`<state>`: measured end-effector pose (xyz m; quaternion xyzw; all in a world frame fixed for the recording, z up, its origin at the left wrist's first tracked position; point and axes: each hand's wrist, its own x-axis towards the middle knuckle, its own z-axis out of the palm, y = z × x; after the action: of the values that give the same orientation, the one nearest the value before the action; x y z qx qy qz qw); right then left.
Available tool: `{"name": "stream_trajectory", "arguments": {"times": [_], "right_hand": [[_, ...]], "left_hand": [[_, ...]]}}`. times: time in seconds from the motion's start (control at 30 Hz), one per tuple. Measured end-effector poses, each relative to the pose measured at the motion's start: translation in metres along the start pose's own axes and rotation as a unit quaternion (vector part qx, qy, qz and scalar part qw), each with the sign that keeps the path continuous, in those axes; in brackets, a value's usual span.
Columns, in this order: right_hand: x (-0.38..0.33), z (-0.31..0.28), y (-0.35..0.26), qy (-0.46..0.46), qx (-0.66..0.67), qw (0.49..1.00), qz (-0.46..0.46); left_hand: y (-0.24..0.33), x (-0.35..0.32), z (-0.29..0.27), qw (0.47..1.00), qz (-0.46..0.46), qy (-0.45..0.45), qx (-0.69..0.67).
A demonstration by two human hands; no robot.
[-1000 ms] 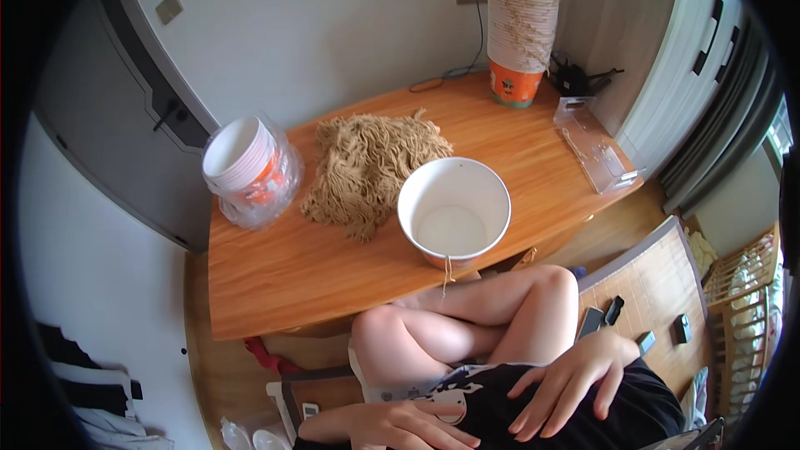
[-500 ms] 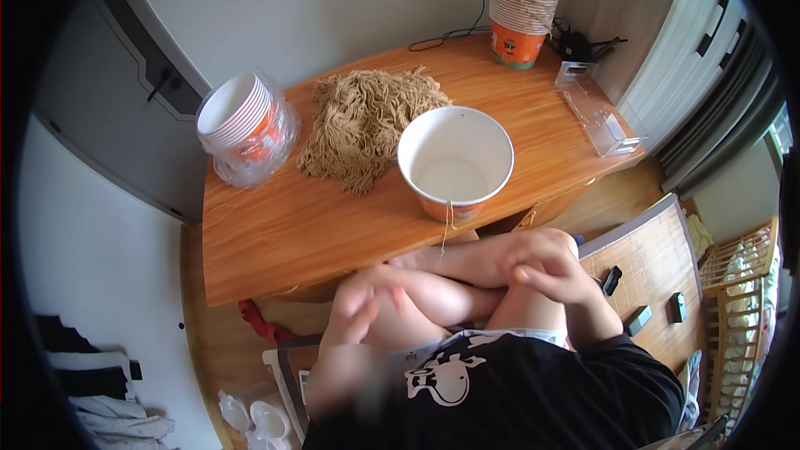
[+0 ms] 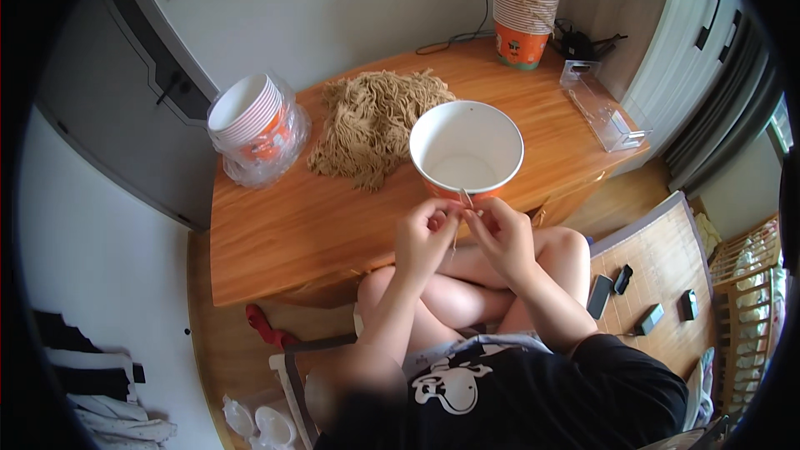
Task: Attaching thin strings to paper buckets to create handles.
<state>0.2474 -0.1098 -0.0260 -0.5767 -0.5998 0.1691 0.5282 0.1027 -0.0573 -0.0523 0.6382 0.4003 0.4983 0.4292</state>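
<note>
A large paper bucket (image 3: 464, 143), white inside and orange outside, stands upright near the table's front edge. A thin tan string (image 3: 465, 195) hangs over its near rim. My left hand (image 3: 427, 232) and my right hand (image 3: 503, 233) meet just below that rim, each pinching the string between thumb and fingers. The string's loose end dangles below my fingertips. Exactly how the strands cross between the fingers is too small to see. Behind the bucket, to its left, lies a heap of tan cord (image 3: 372, 121).
On the wooden table (image 3: 283, 250), wrapped paper buckets (image 3: 254, 129) stand at the left and a tall bucket stack (image 3: 523, 17) at the back right. A clear plastic holder (image 3: 602, 108) sits by the right edge. A phone (image 3: 599, 297) and small devices lie on the mat beside my knee.
My hands have risen from over my knees to the bucket's near rim and closed on the hanging string. My view has shifted slightly.
</note>
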Motion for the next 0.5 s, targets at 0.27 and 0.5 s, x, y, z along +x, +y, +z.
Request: {"name": "stream_trajectory", "arguments": {"times": [0.27,0.5], "right_hand": [[-0.015,0.001,0.032,0.038,0.103,0.994,-0.001],[-0.016,-0.003,0.038,0.012,0.205,0.979,0.012]], "left_hand": [[-0.021,-0.010,0.029,0.993,0.023,0.012,-0.111],[-0.010,-0.016,0.032,0.988,0.011,0.023,-0.151]]}}
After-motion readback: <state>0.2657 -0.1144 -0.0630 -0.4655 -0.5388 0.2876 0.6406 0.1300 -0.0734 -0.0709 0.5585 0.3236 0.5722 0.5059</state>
